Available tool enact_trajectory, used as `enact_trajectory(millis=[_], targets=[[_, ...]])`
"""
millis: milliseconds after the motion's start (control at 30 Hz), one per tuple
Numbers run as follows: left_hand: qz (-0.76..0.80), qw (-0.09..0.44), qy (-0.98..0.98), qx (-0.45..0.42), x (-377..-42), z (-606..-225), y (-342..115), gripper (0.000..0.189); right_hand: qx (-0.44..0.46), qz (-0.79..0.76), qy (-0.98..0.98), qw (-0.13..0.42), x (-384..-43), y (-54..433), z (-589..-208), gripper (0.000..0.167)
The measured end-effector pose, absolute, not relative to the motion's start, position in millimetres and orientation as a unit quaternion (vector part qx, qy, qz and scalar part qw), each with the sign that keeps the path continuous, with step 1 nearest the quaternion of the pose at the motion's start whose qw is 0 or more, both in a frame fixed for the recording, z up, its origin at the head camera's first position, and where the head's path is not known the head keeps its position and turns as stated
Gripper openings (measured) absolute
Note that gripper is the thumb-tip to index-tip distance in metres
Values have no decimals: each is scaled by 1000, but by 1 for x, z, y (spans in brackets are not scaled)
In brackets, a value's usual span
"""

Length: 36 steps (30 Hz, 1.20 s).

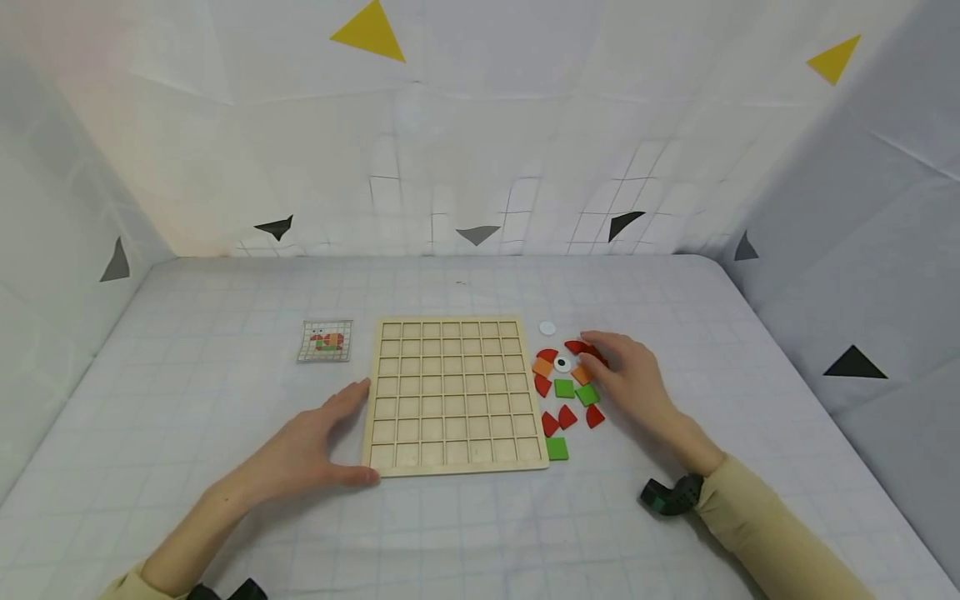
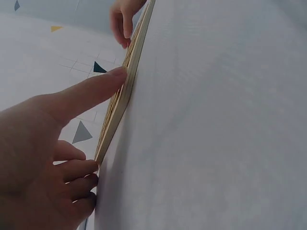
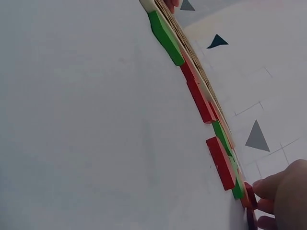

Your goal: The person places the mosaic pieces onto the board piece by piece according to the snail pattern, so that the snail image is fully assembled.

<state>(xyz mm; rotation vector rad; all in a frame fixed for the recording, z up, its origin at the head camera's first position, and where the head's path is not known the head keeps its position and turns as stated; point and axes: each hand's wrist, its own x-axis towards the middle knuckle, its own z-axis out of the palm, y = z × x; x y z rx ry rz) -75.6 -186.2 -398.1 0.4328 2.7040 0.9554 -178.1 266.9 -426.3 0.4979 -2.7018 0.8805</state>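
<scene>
A pale wooden grid board (image 1: 454,393) lies flat on the table, its squares bare. My left hand (image 1: 303,450) rests against it, fingertips at the left edge and thumb (image 2: 98,91) at the near left corner. Right of the board, my right hand (image 1: 633,379) pinches a red quarter-circle tile (image 3: 250,194) between thumb and fingers, low among the loose pieces. Around it lie another red tile (image 1: 573,346), an orange square (image 1: 581,375), a green square (image 1: 587,394) and a white disc with a black dot (image 1: 562,364). The fingers partly hide the pinched tile.
Left of the board lies a small picture card (image 1: 325,341) with a coloured figure on a grid. A plain white disc (image 1: 547,328) sits beyond the tiles. Several red tiles (image 1: 567,417) and a green rectangle (image 1: 557,449) lie along the board's right edge. White cloth walls (image 1: 480,150) surround the table.
</scene>
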Motion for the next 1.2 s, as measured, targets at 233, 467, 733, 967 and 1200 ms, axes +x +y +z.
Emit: enact_trajectory(millis=[233, 467, 733, 967, 1200], targets=[[326, 111, 924, 166, -76, -402, -185, 117, 177, 325, -920, 132, -189, 262, -434, 36], [312, 103, 930, 168, -75, -403, -187, 114, 165, 329, -920, 137, -189, 263, -438, 33], [315, 107, 929, 162, -76, -407, -189, 114, 152, 343, -917, 134, -188, 264, -437, 32], [314, 112, 930, 155, -76, -407, -188, 115, 161, 349, -913, 139, -187, 265, -438, 30], [310, 100, 932, 162, -75, -406, -189, 114, 171, 351, -908, 149, -187, 265, -440, 28]])
